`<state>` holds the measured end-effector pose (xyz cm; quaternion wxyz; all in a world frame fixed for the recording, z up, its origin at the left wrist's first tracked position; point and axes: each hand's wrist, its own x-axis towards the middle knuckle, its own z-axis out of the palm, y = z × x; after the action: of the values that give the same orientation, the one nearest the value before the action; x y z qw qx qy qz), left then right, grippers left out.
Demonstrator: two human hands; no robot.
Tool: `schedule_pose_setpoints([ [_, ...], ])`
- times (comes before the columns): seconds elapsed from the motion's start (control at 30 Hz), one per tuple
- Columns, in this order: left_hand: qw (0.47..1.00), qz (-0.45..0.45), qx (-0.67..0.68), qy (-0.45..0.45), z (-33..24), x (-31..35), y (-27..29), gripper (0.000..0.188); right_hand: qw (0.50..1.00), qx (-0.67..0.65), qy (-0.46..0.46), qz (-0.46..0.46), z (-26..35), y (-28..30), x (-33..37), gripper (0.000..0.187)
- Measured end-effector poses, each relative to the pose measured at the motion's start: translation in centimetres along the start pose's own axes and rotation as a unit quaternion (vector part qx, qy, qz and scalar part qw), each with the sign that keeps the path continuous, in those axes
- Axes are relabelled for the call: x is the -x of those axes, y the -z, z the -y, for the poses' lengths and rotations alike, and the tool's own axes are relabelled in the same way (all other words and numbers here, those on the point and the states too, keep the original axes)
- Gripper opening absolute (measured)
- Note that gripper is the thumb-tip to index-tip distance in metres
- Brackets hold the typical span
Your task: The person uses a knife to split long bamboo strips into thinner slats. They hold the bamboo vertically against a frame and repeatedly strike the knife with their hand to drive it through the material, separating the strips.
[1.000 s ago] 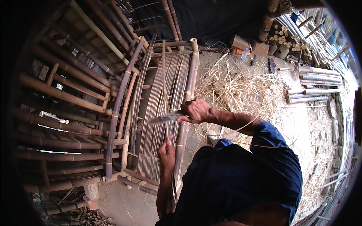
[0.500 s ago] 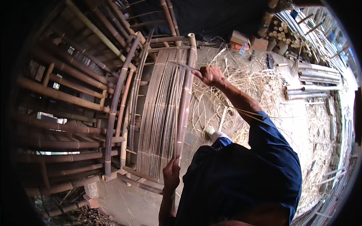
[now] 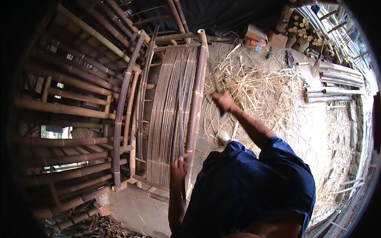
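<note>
In the head view, I see my left hand [image 3: 179,168] curled around a long, thin, dark strip [image 3: 181,99]. The strip runs up over the bamboo bench [image 3: 195,107] and down past the wrist. My right hand [image 3: 223,102] is closed on a knife [image 3: 216,82], out to the right of the bench. The blade points up and away from me, well apart from the strip. Lots of curly shavings [image 3: 254,89] cover the floor on that side. Past them I see a bottle [image 3: 259,46] near a box [image 3: 255,32], and a pile of poles [image 3: 337,92].
</note>
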<state>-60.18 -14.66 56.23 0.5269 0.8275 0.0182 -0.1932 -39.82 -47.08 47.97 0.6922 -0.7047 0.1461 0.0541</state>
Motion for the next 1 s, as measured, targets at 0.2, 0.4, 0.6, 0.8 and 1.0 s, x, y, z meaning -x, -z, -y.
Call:
schedule_pose_setpoints([
  [0.2, 0.965, 0.089, 0.171, 0.176, -0.8, -10.4, -1.7, 0.053, 0.977, -0.127, -0.058, 0.159, 0.0, -7.5, 7.2, 0.034],
  [0.4, 0.958, 0.002, -0.137, 0.252, 5.1, 0.9, 7.8, 0.075, 0.984, -0.139, -0.065, 0.088, -0.1, -4.0, -3.7, 0.021],
  [0.6, 0.956, 0.031, 0.134, 0.259, -0.1, 4.0, 4.5, 0.037, 0.996, 0.081, 0.004, 0.037, 3.9, 3.5, -15.8, 0.065],
  [0.8, 0.993, 0.025, 0.066, 0.096, -6.5, -9.6, -3.0, 0.030, 0.892, 0.400, 0.208, 0.012, 2.7, 4.7, -13.6, 0.058],
  [1.0, 0.980, -0.005, 0.177, 0.087, -9.6, -16.6, -3.5, 0.047, 0.868, 0.441, 0.193, 0.125, 3.5, 0.8, -1.2, 0.069],
])
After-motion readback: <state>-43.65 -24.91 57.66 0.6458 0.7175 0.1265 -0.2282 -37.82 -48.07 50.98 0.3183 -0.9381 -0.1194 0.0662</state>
